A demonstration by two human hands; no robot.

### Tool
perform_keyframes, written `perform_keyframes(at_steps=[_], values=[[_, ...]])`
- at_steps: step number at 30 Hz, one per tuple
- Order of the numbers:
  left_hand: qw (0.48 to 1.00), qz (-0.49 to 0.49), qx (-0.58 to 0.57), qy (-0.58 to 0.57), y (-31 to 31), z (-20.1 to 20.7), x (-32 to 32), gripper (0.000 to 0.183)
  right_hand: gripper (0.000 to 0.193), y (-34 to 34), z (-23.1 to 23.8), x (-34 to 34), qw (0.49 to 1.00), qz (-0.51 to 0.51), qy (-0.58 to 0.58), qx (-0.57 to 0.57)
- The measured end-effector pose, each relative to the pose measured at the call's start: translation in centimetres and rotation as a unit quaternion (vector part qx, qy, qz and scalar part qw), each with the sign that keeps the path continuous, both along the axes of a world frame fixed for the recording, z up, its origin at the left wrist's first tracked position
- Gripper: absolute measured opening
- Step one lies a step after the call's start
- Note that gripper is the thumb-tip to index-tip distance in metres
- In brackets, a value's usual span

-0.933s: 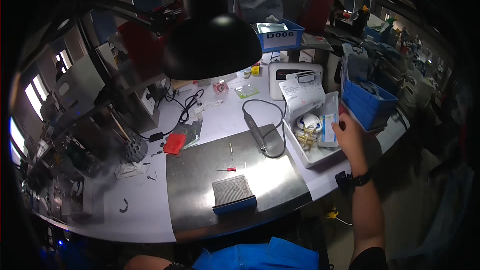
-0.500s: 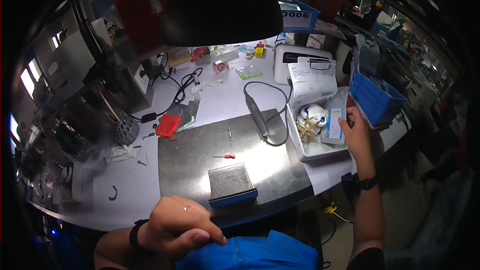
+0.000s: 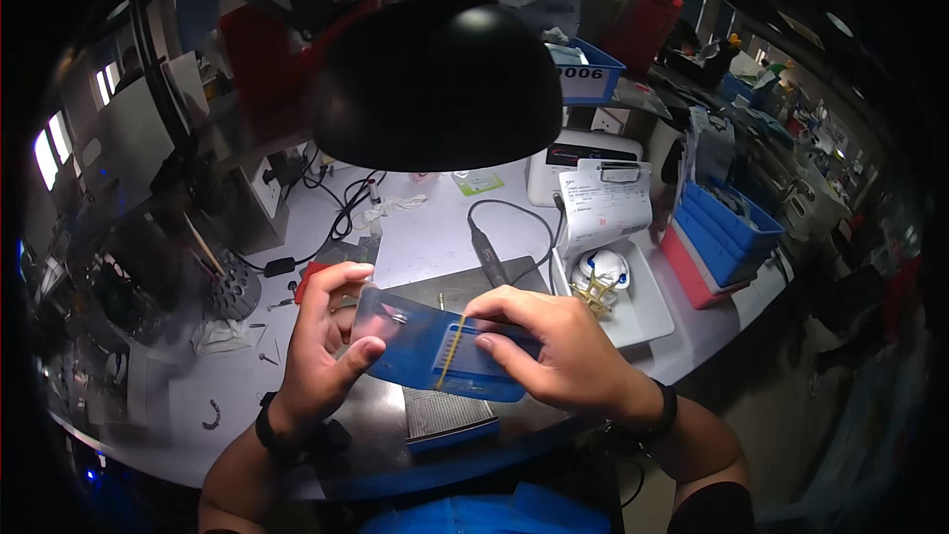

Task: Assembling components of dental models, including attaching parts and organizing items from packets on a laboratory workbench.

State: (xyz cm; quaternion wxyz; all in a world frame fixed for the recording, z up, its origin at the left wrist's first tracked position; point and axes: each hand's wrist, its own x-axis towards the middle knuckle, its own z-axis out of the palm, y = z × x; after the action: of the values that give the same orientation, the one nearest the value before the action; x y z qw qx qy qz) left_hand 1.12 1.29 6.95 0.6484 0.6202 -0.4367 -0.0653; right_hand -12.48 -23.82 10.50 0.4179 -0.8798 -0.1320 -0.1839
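Lying between right fingers [image 3: 504, 306]: pouch [image 3: 413, 344] (banded).

Lamp [image 3: 440, 89], corded handpiece [image 3: 486, 255] and bins [image 3: 727, 227] show a workshop.

Through my feed I see bright windows [image 3: 46, 155] far left of the left hand [image 3: 331, 346]. Beyond both hands, a black lamp [image 3: 435, 89] hangs over the pale counter [image 3: 425, 237]. Dim floor [image 3: 761, 400] spreads right of the right hand [image 3: 554, 346]; small ceiling lights [image 3: 839, 22] glow far beyond it.
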Motion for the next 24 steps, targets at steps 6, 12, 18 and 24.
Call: perform_keyframes(at_steps=[6, 12, 18, 24], values=[[0.984, -0.007, 0.007, 0.179, -0.6, -3.2, 1.9, 0.025, 0.021, 2.3, -1.9, 8.0, 0.991, 0.036, 0.119, 0.043], [0.966, -0.006, 0.068, 0.250, 0.9, -4.8, 3.6, 0.033, 0.026, 2.1, -6.5, 10.7, 0.976, 0.105, 0.111, 0.157], [0.955, -0.027, 0.043, 0.291, 0.0, -5.2, 4.2, 0.027, 0.037, 1.8, -7.8, 10.5, 0.973, 0.050, 0.181, 0.137], [0.970, 0.033, 0.013, 0.239, 0.2, -5.2, 2.5, 0.025, 0.028, 2.8, -6.8, 9.6, 0.979, 0.048, 0.158, 0.116]])
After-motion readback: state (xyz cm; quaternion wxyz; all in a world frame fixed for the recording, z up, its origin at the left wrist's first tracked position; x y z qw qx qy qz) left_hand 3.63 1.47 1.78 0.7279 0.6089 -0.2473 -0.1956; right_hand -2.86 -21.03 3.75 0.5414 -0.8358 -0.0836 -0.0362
